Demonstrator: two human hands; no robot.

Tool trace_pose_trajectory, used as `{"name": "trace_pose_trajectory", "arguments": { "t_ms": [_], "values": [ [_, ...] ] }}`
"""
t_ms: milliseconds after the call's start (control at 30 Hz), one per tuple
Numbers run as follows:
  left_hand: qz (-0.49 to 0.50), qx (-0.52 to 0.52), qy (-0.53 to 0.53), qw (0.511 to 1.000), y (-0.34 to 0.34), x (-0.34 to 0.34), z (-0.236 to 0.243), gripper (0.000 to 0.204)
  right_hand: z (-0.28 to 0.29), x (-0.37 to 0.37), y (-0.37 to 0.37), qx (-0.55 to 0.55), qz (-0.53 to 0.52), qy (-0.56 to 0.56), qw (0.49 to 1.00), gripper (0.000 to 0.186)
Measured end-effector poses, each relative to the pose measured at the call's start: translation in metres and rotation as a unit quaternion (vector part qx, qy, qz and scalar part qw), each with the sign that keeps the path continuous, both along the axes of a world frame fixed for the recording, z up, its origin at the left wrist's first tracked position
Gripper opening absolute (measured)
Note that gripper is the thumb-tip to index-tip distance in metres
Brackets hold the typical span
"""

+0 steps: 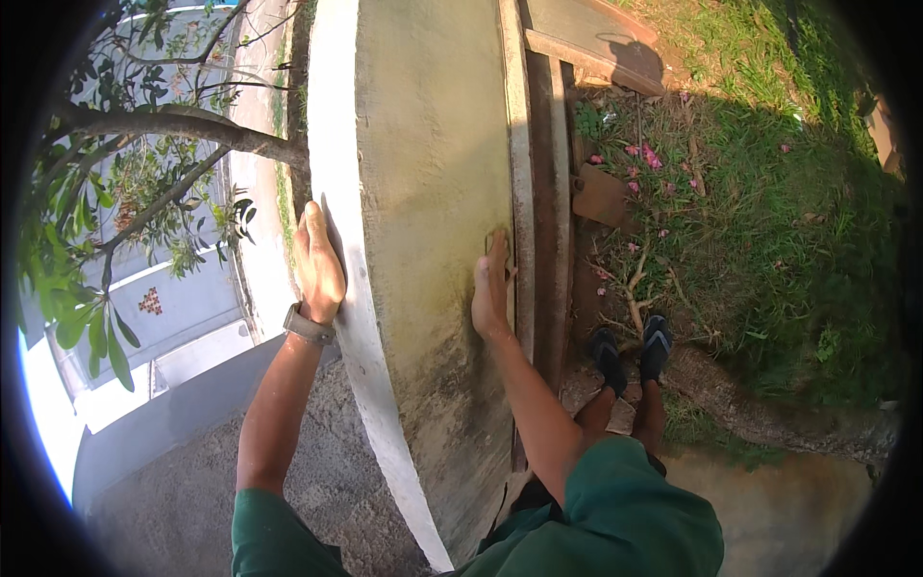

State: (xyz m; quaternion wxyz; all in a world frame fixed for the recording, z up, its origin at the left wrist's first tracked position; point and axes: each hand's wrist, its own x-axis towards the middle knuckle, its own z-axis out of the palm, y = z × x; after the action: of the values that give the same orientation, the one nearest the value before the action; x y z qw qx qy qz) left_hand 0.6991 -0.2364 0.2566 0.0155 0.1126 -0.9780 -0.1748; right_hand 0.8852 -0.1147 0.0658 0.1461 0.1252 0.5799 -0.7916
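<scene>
Between my hands runs a thick wall with a white edge [336, 183] and a yellowish, stained face [433, 163]. My left hand [318, 264] lies against the white edge, its fingers stretched out and held together. A watch [309, 325] with a grey band sits on that wrist. On the yellowish face, near its right border, rests my right hand [493, 293], with fingers extended and the thumb apart. A small thin outline shows around its fingertips; I cannot tell what it is. I see nothing held in either hand.
A tree branch [192, 125] with green leaves reaches the wall from the left. Brown ledges [548, 221] border the wall on the right. Beyond lie grass [750, 250], fallen pink flowers [651, 157], a brown slab [601, 195] and dry twigs [635, 288]. My feet in dark sandals [656, 346] stand there.
</scene>
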Motion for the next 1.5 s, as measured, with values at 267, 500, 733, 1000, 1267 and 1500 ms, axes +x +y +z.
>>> {"name": "trace_pose_trajectory", "arguments": {
  "t_ms": [267,500,733,1000,1267,1500],
  "values": [
    [-0.033,0.040,0.040,0.998,-0.003,0.000,-0.003,0.062,0.046,0.054,0.001,0.010,0.073,0.042,0.996,0.090],
    [-0.032,0.062,0.009,0.998,0.005,-0.003,-0.001,0.069,0.029,-0.041,0.043,0.016,0.061,-0.029,0.998,0.093],
    [-0.016,0.067,0.014,0.998,0.006,-0.003,0.002,0.073,0.068,0.000,0.030,0.004,0.053,0.026,0.998,0.082],
    [-0.030,0.126,0.007,0.992,0.003,-0.001,0.001,0.070,-0.002,-0.008,0.036,0.070,0.110,-0.047,0.990,0.080],
    [-0.068,0.015,0.042,0.997,0.009,0.000,0.006,0.066,-0.030,-0.069,0.014,0.020,0.029,0.015,0.999,0.081],
    [0.003,0.130,0.012,0.991,0.011,0.001,-0.001,0.065,-0.009,-0.054,0.013,0.007,-0.030,0.084,0.996,0.086]
  ]
}}
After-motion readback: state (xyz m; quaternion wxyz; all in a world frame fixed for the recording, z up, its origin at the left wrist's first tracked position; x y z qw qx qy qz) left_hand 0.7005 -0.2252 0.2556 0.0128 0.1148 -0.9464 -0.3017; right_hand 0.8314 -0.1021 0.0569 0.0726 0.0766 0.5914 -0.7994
